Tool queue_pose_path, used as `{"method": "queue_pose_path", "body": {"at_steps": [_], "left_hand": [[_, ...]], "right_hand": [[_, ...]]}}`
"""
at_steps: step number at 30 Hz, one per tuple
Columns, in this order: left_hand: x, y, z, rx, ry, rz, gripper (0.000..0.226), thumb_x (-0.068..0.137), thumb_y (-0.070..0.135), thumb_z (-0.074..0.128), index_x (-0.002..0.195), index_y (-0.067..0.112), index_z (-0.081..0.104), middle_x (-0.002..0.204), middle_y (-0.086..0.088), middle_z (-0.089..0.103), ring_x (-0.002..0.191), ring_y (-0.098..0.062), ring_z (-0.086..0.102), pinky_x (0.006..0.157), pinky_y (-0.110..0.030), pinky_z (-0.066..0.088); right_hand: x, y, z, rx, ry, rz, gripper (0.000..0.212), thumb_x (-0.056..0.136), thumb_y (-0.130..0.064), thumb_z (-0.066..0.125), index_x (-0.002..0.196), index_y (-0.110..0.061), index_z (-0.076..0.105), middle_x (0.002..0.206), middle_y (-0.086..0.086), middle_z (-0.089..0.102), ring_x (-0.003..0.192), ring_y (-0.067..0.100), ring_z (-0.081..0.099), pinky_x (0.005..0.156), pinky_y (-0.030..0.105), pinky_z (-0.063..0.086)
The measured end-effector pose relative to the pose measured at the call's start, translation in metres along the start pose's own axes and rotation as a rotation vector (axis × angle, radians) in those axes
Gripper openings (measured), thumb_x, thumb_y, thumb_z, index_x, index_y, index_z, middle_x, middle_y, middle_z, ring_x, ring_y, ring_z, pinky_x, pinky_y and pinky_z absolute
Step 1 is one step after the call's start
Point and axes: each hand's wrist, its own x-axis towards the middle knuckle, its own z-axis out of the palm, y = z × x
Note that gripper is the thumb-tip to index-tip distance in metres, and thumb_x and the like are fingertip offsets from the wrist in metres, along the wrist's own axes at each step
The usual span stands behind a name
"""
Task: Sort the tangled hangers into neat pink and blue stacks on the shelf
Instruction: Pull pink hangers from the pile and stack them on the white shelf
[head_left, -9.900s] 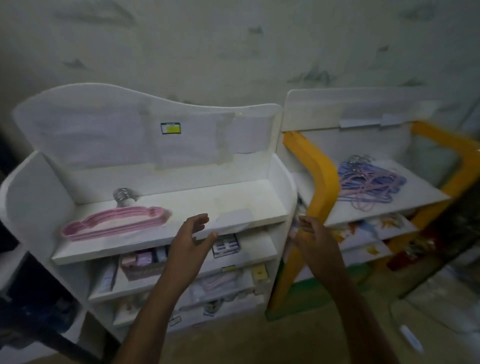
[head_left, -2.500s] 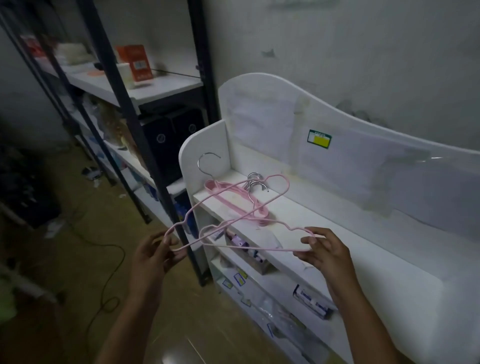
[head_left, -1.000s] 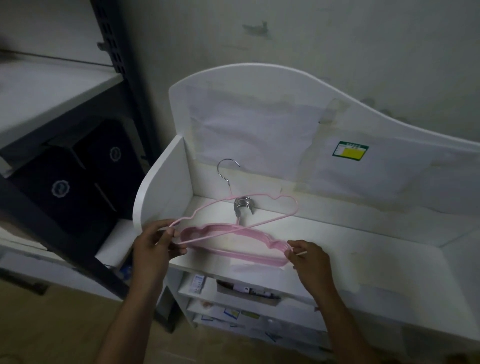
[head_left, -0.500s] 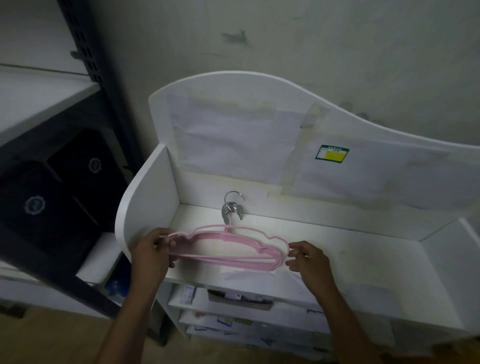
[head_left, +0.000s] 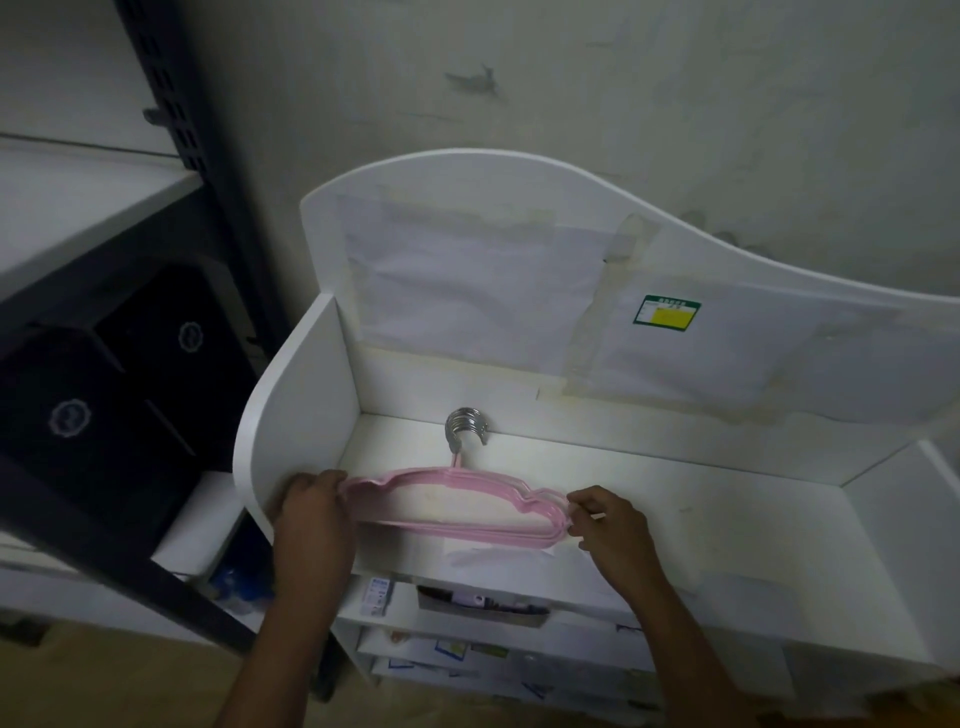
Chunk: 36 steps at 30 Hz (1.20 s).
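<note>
A stack of pink cloud-shaped hangers (head_left: 457, 480) lies flat at the left end of the white shelf's top board (head_left: 701, 525). Their metal hooks (head_left: 465, 426) are bunched together against the back panel. My left hand (head_left: 311, 506) grips the stack's left end, close to the shelf's side wall. My right hand (head_left: 608, 519) pinches the stack's right end with curled fingers. No blue hangers are in view.
A black metal rack (head_left: 171, 119) with dark boxes (head_left: 104, 395) stands to the left. Lower shelves (head_left: 483, 608) hold small boxes and packets. Paper sheets and a green-yellow label (head_left: 666, 310) are taped to the back panel. The floor shows below.
The pink hanger I carried has been lowered onto the stack. Its hook now sits with the other hooks, and both hands stay at the stack's ends.
</note>
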Motion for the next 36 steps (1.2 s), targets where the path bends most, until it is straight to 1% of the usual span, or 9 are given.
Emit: {"method": "queue_pose_path", "body": {"at_steps": [4, 5, 10, 16, 22, 27, 32, 34, 36], "left_hand": [[0.002, 0.003, 0.003, 0.047, -0.061, 0.087, 0.027, 0.084, -0.001, 0.062, 0.107, 0.010, 0.071, 0.103, -0.015, 0.066, 0.089, -0.033, 0.065, 0.076, -0.044, 0.056], [0.004, 0.004, 0.004, 0.036, -0.092, 0.096, 0.028, 0.084, 0.000, 0.063, 0.108, 0.011, 0.071, 0.105, -0.014, 0.066, 0.091, -0.032, 0.065, 0.077, -0.042, 0.055], [0.019, 0.002, 0.010, -0.008, -0.186, 0.034, 0.036, 0.086, -0.004, 0.058, 0.113, 0.015, 0.071, 0.105, -0.008, 0.072, 0.091, -0.025, 0.068, 0.080, -0.033, 0.054], [0.029, -0.004, 0.013, -0.016, -0.203, -0.046, 0.039, 0.081, -0.004, 0.054, 0.105, 0.022, 0.071, 0.101, -0.002, 0.072, 0.088, -0.020, 0.065, 0.077, -0.030, 0.052], [0.033, -0.004, 0.016, -0.013, -0.221, -0.063, 0.034, 0.082, 0.000, 0.056, 0.103, 0.024, 0.068, 0.101, -0.001, 0.069, 0.084, -0.018, 0.061, 0.071, -0.027, 0.047], [0.038, -0.006, 0.019, 0.078, -0.262, 0.023, 0.039, 0.082, -0.001, 0.056, 0.110, 0.024, 0.067, 0.109, -0.001, 0.068, 0.093, -0.019, 0.065, 0.076, -0.028, 0.052], [0.055, -0.011, 0.024, 0.117, -0.414, 0.069, 0.039, 0.083, 0.004, 0.060, 0.110, 0.030, 0.070, 0.107, 0.000, 0.070, 0.086, -0.016, 0.067, 0.076, -0.026, 0.054], [0.059, -0.011, 0.026, 0.115, -0.453, 0.072, 0.034, 0.083, 0.007, 0.061, 0.106, 0.029, 0.072, 0.103, 0.000, 0.071, 0.083, -0.015, 0.067, 0.073, -0.022, 0.051], [0.061, -0.011, 0.028, 0.110, -0.461, 0.072, 0.032, 0.084, 0.005, 0.060, 0.102, 0.028, 0.074, 0.099, 0.000, 0.072, 0.078, -0.014, 0.065, 0.071, -0.021, 0.050]], "right_hand": [[-0.001, -0.007, 0.003, -0.161, 0.010, -0.053, 0.014, 0.091, -0.024, 0.065, 0.105, -0.019, 0.065, 0.093, -0.009, 0.066, 0.080, 0.007, 0.062, 0.068, 0.016, 0.046], [-0.002, -0.009, 0.003, -0.193, 0.010, -0.060, 0.016, 0.091, -0.025, 0.065, 0.105, -0.019, 0.064, 0.093, -0.009, 0.065, 0.081, 0.009, 0.062, 0.067, 0.015, 0.043], [-0.004, -0.017, 0.010, -0.328, 0.016, -0.059, 0.015, 0.090, -0.029, 0.068, 0.096, -0.022, 0.056, 0.087, -0.006, 0.065, 0.074, 0.008, 0.063, 0.068, 0.023, 0.052], [-0.002, -0.019, 0.010, -0.429, 0.031, -0.081, 0.015, 0.089, -0.028, 0.069, 0.087, -0.022, 0.056, 0.084, -0.004, 0.067, 0.073, 0.012, 0.064, 0.067, 0.029, 0.055], [-0.001, -0.028, 0.011, -0.526, 0.047, -0.114, 0.014, 0.087, -0.030, 0.071, 0.084, -0.022, 0.059, 0.080, -0.005, 0.068, 0.070, 0.009, 0.063, 0.060, 0.022, 0.049], [0.002, -0.034, 0.012, -0.652, 0.049, -0.134, 0.017, 0.088, -0.031, 0.068, 0.082, -0.022, 0.055, 0.080, -0.004, 0.066, 0.066, 0.010, 0.060, 0.062, 0.023, 0.050], [0.009, -0.036, 0.021, -0.650, 0.007, -0.192, 0.014, 0.088, -0.026, 0.068, 0.101, -0.022, 0.066, 0.092, -0.002, 0.072, 0.077, 0.013, 0.068, 0.068, 0.022, 0.052], [0.011, -0.035, 0.027, -0.679, -0.003, -0.216, 0.005, 0.089, -0.023, 0.065, 0.092, -0.021, 0.068, 0.084, -0.003, 0.071, 0.073, 0.012, 0.066, 0.062, 0.021, 0.046], [0.013, -0.035, 0.030, -0.725, 0.013, -0.209, 0.008, 0.090, -0.023, 0.062, 0.084, -0.022, 0.068, 0.078, -0.004, 0.068, 0.070, 0.012, 0.064, 0.059, 0.022, 0.041]]}}
